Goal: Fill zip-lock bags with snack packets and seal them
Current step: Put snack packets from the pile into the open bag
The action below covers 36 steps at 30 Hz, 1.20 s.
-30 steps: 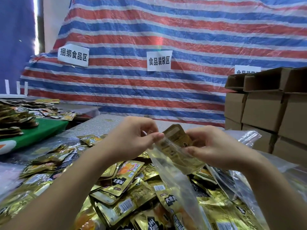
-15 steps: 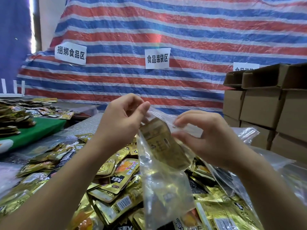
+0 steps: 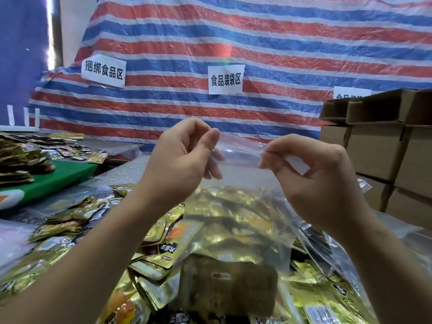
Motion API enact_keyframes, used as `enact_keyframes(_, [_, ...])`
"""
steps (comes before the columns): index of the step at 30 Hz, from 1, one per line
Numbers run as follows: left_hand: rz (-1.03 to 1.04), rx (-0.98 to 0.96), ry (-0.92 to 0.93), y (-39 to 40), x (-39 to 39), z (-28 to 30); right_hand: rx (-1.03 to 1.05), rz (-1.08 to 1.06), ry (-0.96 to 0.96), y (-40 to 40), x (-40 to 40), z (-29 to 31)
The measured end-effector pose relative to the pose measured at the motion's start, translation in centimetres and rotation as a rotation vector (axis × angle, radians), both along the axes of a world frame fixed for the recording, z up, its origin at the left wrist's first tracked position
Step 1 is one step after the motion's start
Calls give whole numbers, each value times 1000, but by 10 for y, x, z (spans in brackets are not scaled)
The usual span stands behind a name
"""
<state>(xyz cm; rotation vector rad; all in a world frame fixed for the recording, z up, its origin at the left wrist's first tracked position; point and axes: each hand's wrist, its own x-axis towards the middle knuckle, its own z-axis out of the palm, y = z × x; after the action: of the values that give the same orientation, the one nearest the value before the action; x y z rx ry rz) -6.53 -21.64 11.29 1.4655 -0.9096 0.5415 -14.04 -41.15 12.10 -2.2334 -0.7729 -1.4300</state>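
1. The left hand [image 3: 180, 160] pinches the top strip of the clear zip-lock bag [image 3: 236, 220] at its left end. The right hand [image 3: 313, 178] pinches the same strip at its right end.
2. The bag hangs between the hands, above the pile of gold snack packets [image 3: 77, 230] on the table.
3. A packet [image 3: 229, 284] already sits low inside the bag, so I think filling is done for this one.
4. The top does not look pressed closed yet. Sealing is left, and many loose packets wait for more bags.
5. There is open air in front of the hands. The cardboard boxes [image 3: 378, 150] stand close on the right.
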Motion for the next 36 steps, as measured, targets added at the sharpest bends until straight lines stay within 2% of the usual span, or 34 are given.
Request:
enact_keyframes(6, [35,-1,-57,2,5,-1,232,148,154,1,3,-3])
enact_keyframes(13, [154,77,-198,0,13,-10,279,159,318,2,10,-11])
enact_keyframes(15, [154,33,-204,2,15,-10,443,273,340,1,12,-12])
enact_keyframes(17, [152,-6,-205,3,17,-9,743,409,411,-5,20,-15])
enact_keyframes(19, [154,-20,-220,4,18,-10,1024,401,620,-12,34,-22])
enact_keyframes(20, [153,-25,-230,5,18,-10,1089,327,770,-14,42,-27])
enact_keyframes(22, [145,-42,-243,5,18,-10,1050,120,1025,-12,55,-44])
enact_keyframes(24, [134,-55,-251,4,17,-10,780,-33,1166,-7,65,-64])
enact_keyframes(26, [126,-54,-254,3,17,-10,579,-19,1245,2,70,-80])
enact_keyframes(29, [121,-50,-253,3,17,-11,527,27,1334,16,81,-91])
enact_keyframes(36, [112,-49,-260,5,18,-11,503,-58,1515,39,115,-112])
